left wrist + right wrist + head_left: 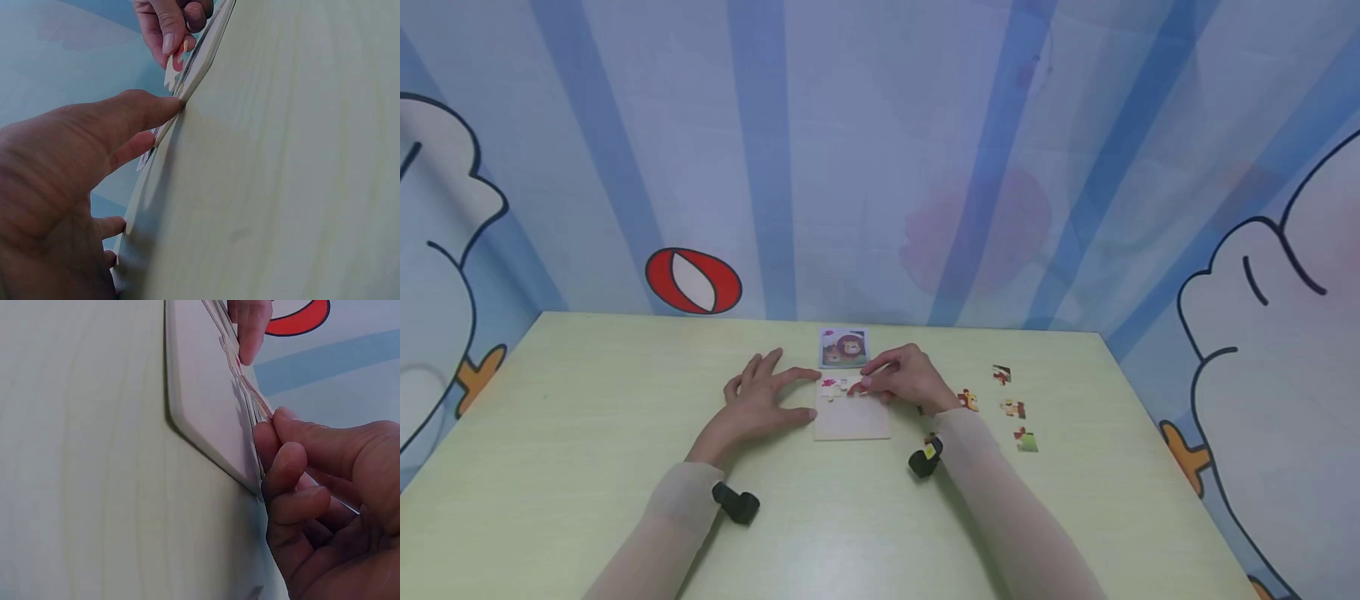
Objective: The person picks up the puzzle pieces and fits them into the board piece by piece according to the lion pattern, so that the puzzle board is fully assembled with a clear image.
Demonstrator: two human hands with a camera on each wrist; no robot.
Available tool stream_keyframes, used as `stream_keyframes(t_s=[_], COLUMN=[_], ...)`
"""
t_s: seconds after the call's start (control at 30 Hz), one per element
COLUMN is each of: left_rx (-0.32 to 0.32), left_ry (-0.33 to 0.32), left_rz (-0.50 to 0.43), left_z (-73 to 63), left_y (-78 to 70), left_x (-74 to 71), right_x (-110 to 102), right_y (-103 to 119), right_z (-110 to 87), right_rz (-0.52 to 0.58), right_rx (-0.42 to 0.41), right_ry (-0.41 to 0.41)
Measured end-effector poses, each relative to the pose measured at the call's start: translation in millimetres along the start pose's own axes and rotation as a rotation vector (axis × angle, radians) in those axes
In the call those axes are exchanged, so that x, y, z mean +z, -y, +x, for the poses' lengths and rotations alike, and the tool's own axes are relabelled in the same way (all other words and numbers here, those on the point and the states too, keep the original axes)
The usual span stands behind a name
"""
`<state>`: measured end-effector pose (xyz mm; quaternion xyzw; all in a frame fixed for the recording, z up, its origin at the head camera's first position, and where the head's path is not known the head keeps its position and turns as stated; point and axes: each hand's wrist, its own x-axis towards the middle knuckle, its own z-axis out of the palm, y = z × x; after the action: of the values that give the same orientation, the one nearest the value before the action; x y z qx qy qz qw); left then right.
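Observation:
A pale square puzzle board (852,421) lies flat on the table, with a few pink-and-white pieces (831,387) along its far edge. My right hand (910,379) pinches a puzzle piece (177,64) between thumb and forefinger over the board's upper right part. In the right wrist view that puzzle piece (261,405) is tilted, its near edge at the fingertips. My left hand (756,408) lies at the board's left side, fingers spread, with thumb and forefinger at its edge. Just behind the board is a picture card (844,347) showing a lion.
Several loose puzzle pieces lie to the right, among them a green-cornered piece (1027,442), a brown-and-white piece (1002,374) and a yellowish piece (967,400). Others are partly hidden by my right wrist. A printed cloth (857,167) hangs behind the table (587,400).

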<state>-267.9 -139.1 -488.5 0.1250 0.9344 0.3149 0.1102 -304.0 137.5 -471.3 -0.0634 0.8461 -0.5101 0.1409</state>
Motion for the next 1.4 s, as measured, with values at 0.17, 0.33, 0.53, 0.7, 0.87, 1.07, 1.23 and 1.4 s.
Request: stream_keyframes(t_s=[0.17,0.33,0.53,0.7,0.87,1.07,1.23,1.4], left_rx=[0.004,-0.002,-0.006,-0.011,-0.008,-0.011,-0.007,0.0], left_ry=[-0.003,0.003,0.004,0.004,0.003,0.006,0.004,0.002], left_rz=[-0.008,-0.005,0.0,0.003,-0.001,-0.005,0.003,0.005], left_z=[0.9,-1.3,-1.6,-1.2,-1.9,-1.3,-0.7,-1.3], left_y=[3.0,-0.8,-1.2,-1.9,-2.6,-2.0,-0.8,-1.3], left_x=[1.5,-0.5,-0.9,-1.3,-1.5,-0.7,-0.5,-1.6], right_x=[7,11,14,14,14,13,13,14], right_y=[1,1,4,7,9,12,16,15], right_z=[2.7,5.1,8.2,9.6,9.7,9.3,7.8,7.5], right_rz=[-0.008,-0.056,-0.087,-0.096,-0.106,-0.135,-0.211,-0.251], right_rx=[0.004,0.007,0.033,0.057,0.069,0.101,0.091,0.082], right_ry=[-0.011,-0.025,-0.032,-0.033,-0.035,-0.034,-0.053,-0.074])
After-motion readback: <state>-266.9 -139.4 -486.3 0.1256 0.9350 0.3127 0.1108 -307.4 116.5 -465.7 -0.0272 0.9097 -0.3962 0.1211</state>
